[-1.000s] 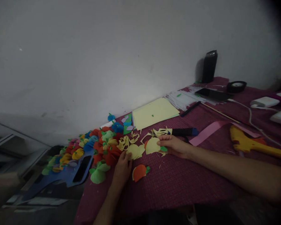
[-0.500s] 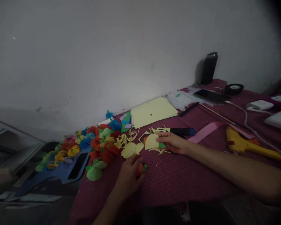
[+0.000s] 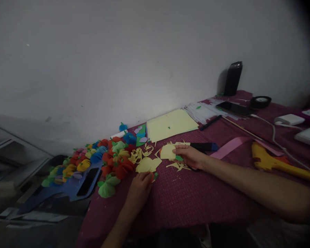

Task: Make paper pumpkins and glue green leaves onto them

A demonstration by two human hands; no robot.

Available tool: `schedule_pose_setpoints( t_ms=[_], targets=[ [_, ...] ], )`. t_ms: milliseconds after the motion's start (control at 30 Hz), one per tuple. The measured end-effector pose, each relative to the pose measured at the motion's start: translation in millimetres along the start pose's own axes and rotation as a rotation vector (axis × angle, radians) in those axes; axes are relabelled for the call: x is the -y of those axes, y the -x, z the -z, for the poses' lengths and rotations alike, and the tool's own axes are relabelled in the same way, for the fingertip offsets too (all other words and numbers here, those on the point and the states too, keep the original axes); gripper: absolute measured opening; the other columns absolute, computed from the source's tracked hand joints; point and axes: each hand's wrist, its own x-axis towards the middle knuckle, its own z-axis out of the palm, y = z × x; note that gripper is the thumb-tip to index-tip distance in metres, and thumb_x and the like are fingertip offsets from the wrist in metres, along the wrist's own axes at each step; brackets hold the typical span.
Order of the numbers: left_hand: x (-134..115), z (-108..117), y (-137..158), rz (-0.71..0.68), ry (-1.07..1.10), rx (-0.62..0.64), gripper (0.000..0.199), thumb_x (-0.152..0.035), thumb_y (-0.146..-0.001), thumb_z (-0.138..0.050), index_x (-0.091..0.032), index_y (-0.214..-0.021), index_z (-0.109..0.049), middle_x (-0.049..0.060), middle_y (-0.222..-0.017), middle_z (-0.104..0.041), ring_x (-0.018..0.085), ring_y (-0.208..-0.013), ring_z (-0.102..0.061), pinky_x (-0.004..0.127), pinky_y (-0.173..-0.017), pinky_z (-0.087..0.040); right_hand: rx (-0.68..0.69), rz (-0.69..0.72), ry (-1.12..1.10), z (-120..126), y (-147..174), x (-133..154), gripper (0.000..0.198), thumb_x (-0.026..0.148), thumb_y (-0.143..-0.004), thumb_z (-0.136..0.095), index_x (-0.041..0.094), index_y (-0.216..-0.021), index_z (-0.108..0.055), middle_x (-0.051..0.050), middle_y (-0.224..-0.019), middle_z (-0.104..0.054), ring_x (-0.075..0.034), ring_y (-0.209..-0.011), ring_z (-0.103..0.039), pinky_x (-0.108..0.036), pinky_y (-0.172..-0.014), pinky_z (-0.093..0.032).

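Note:
My right hand (image 3: 188,155) pinches a rounded cream paper piece (image 3: 167,152) between thumb and fingers. A bit of green paper (image 3: 179,158) shows below those fingers. Curled at the near edge of a few cream paper cut-outs (image 3: 146,164) is my left hand (image 3: 140,186). A small red-orange paper piece with a green tip (image 3: 155,177) sticks out from its fingers, mostly hidden. Curly cream paper offcuts (image 3: 136,155) lie beyond it. To the left is a heap of colourful pumpkin-like paper shapes (image 3: 122,168), with a light green one (image 3: 108,186) nearest me.
Cream paper sheets (image 3: 172,124) lie against the wall. On the right are a yellow glue gun (image 3: 266,158), pink ribbon (image 3: 231,146), a stick (image 3: 243,127), a phone (image 3: 234,108), black tape (image 3: 260,101) and white chargers (image 3: 289,119). A black can (image 3: 233,78) stands behind.
My left hand has shifted slightly away from me, closer to the cream cut-outs, carrying the red-orange piece. My right hand stays in nearly the same place. The whole view has shifted a little.

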Motion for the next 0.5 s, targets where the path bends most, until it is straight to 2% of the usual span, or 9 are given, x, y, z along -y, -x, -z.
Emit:
schedule_pose_setpoints(
  t_ms=[67, 133, 233, 300, 400, 500],
  targets=[
    [-3, 1, 3, 0.032, 0.102, -0.033, 0.031, -0.021, -0.077, -0.056, -0.024, -0.107, -0.064, 0.008, -0.117, -0.059, 0.027, -0.11, -0.048, 0.045, -0.099, -0.033, -0.022, -0.002, 0.027, 1, 3, 2, 0.022, 0.025, -0.06, -0.077, 0.018, -0.075, -0.062, 0.002, -0.071, -0.066, -0.011, -0.064, -0.06, -0.027, -0.069, -0.049],
    [-8, 1, 6, 0.079, 0.232, -0.059, 0.028, -0.027, -0.079, -0.056, -0.022, -0.106, -0.063, 0.008, -0.114, -0.061, 0.025, -0.108, -0.052, 0.042, -0.096, -0.037, -0.03, -0.011, 0.066, -2, 11, -1, 0.021, 0.026, -0.061, -0.077, 0.018, -0.075, -0.063, 0.0, -0.071, -0.066, -0.012, -0.062, -0.059, -0.027, -0.066, -0.049],
    [-19, -3, 4, 0.157, 0.46, -0.086, 0.03, -0.036, -0.085, -0.049, -0.019, -0.108, -0.059, 0.007, -0.102, -0.064, 0.02, -0.091, -0.06, 0.035, -0.082, -0.047, -0.027, -0.015, 0.13, -10, 24, -10, 0.023, 0.03, -0.062, -0.077, 0.017, -0.076, -0.064, 0.0, -0.071, -0.066, -0.011, -0.06, -0.059, -0.026, -0.062, -0.047],
    [-26, -7, 1, 0.197, 0.6, -0.113, 0.034, -0.04, -0.085, -0.047, -0.018, -0.111, -0.054, 0.006, -0.099, -0.064, 0.017, -0.08, -0.062, 0.03, -0.072, -0.049, -0.015, -0.013, 0.18, -14, 29, -15, 0.026, 0.033, -0.061, -0.077, 0.016, -0.076, -0.065, 0.0, -0.07, -0.066, -0.01, -0.06, -0.058, -0.024, -0.061, -0.046],
    [-34, -15, -6, 0.235, 0.766, -0.102, 0.037, -0.043, -0.082, -0.052, -0.017, -0.108, -0.053, 0.004, -0.09, -0.062, 0.013, -0.066, -0.059, 0.026, -0.061, -0.049, 0.001, -0.001, 0.252, -15, 33, -21, 0.027, 0.037, -0.061, -0.078, 0.015, -0.072, -0.066, 0.002, -0.066, -0.064, -0.009, -0.058, -0.055, -0.022, -0.059, -0.044],
    [-38, -25, -11, 0.255, 0.892, -0.024, 0.046, -0.04, -0.068, -0.067, -0.019, -0.106, -0.054, 0.003, -0.089, -0.062, 0.014, -0.065, -0.059, 0.025, -0.055, -0.048, 0.02, -0.007, 0.302, -15, 33, -26, 0.029, 0.042, -0.062, -0.076, 0.016, -0.07, -0.065, 0.003, -0.062, -0.061, -0.009, -0.056, -0.053, -0.022, -0.055, -0.044]
  ],
)
